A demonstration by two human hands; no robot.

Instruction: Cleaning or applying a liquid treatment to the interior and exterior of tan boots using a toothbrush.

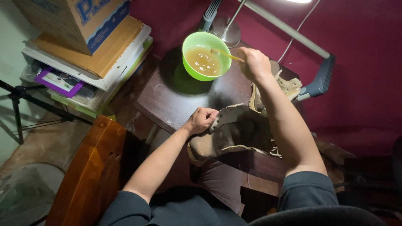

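Two hands at work over a dark wooden table (176,98). Left hand (202,119) fisted tight on the edge of a tan leather shoe upper (234,134), lying at the near edge of the table. Right hand (254,62) pinching a thin yellow stick (226,54), tip dipped in a green bowl (206,55) of amber liquid. Lamp base (226,30) just behind the bowl; cardboard box (77,21) atop stacked trays at left.
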